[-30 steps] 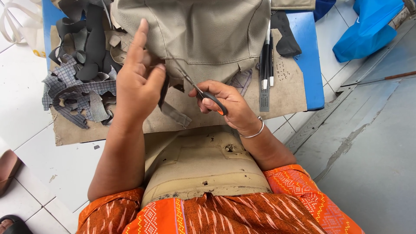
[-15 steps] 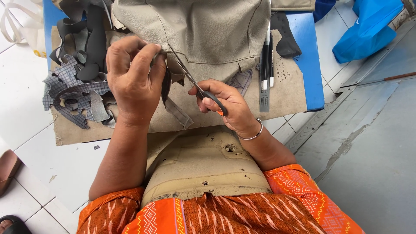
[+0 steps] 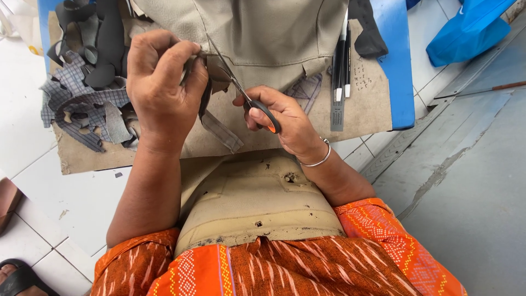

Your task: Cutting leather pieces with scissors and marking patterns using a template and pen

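Cloth (image 3: 274,38), a beige canvas piece, lies across the far middle of the bench (image 3: 397,82). The left hand (image 3: 161,87) pinches its near edge in a closed grip, holding it taut for cutting. The right hand (image 3: 285,118) grips scissors (image 3: 241,90), blades open at that edge. Scraps (image 3: 87,104) sit heaped at the left edge, pens (image 3: 342,55) toward the right.
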